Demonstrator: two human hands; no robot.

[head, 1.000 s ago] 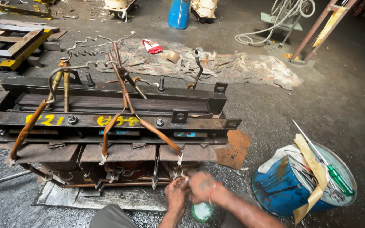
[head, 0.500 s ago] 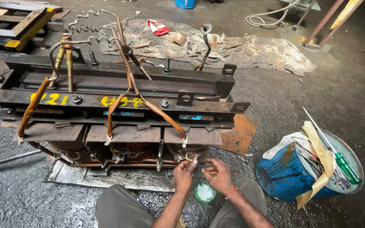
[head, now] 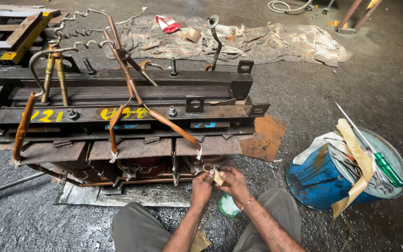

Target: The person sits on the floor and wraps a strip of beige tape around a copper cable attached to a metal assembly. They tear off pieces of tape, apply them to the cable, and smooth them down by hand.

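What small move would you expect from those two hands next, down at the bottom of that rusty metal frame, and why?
Probably pressing the small tan strip of tape around the thin wire end. Both the left hand and the right hand pinch that strip right at the wire, below the copper-brown insulated lead of the rusty metal frame.

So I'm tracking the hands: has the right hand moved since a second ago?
Yes. The right hand has moved off the green lid toward the transformer.
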